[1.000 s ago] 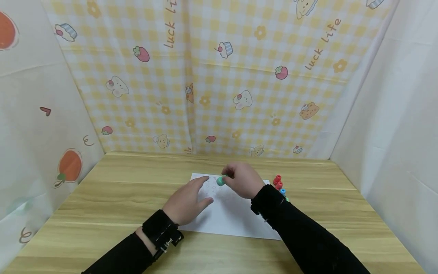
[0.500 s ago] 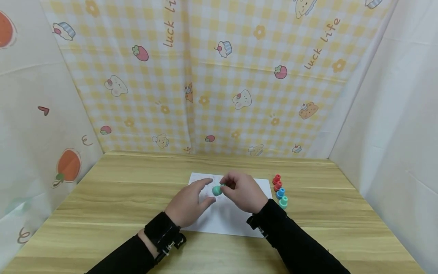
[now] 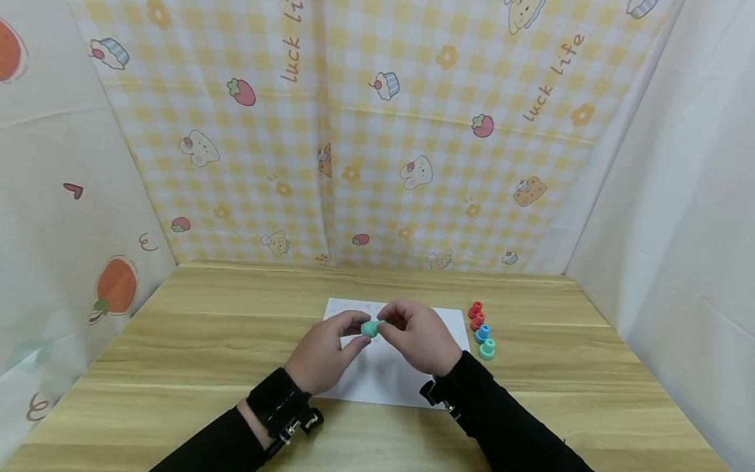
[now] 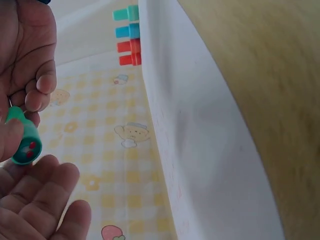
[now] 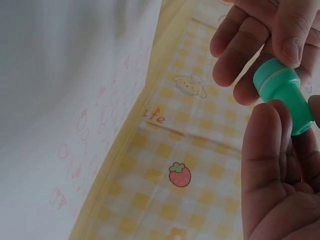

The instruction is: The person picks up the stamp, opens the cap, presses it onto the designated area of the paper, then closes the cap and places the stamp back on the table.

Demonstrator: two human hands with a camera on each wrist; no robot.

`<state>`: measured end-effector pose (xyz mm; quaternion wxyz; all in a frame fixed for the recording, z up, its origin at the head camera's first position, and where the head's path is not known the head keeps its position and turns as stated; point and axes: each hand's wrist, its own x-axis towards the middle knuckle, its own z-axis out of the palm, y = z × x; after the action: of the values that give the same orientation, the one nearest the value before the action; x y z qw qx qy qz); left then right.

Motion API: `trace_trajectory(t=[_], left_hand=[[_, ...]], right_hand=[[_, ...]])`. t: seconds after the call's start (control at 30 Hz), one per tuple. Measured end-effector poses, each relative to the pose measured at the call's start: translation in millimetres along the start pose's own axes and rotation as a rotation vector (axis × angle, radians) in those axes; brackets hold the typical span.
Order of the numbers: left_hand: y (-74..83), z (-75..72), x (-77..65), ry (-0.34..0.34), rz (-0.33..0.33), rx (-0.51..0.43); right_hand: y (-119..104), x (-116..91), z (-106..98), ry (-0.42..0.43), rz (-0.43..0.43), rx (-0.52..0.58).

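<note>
Above the paper, a small green toy stamp [image 3: 369, 328] lies sideways between my two hands. My right hand [image 3: 423, 337] pinches its narrow end. At the wide end, my left hand [image 3: 321, 351] pinches it between thumb and fingers. The left wrist view shows the stamp's round end face [image 4: 30, 151] with red marks on it. In the right wrist view, the left thumb [image 5: 292, 42] presses against the wide end, which has a seam round it. White paper [image 3: 389, 373] lies below, with faint reddish prints [image 5: 82, 120] toward its far side.
Right of the paper, several stamps stand in a row: two red ones [image 3: 476, 317], a blue one [image 3: 482, 334] and a green one [image 3: 487, 349]. A yellow checked curtain [image 3: 383, 216] closes off the back of the wooden table [image 3: 248, 314], with white cloth [image 3: 666, 229] at the sides.
My right hand has brought the green stamp nearer and slightly left, off the paper's far side. My left hand, earlier apart from it with spread fingers, now closes on the wide end.
</note>
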<state>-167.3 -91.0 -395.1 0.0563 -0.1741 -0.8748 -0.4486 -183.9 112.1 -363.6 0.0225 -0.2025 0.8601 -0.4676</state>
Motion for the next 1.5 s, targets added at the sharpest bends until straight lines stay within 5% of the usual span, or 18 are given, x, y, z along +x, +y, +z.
trace_trajectory(t=[0.17,0.6,1.5], left_hand=[[-1.4,0.5,-1.5,-0.011,0.037,-0.085],[-3.3,3.4,-5.2,0.049,0.124,-0.178],[-5.2,1.4,-4.6,0.066,0.041,-0.292]], right_hand=[[0.8,-1.8,2.1,-0.02,0.0,0.104],[-0.4,-3.4,14.3,-0.137,0.059,0.152],[-2.1,-6.3,22.6,-0.056,-0.02,0.197]])
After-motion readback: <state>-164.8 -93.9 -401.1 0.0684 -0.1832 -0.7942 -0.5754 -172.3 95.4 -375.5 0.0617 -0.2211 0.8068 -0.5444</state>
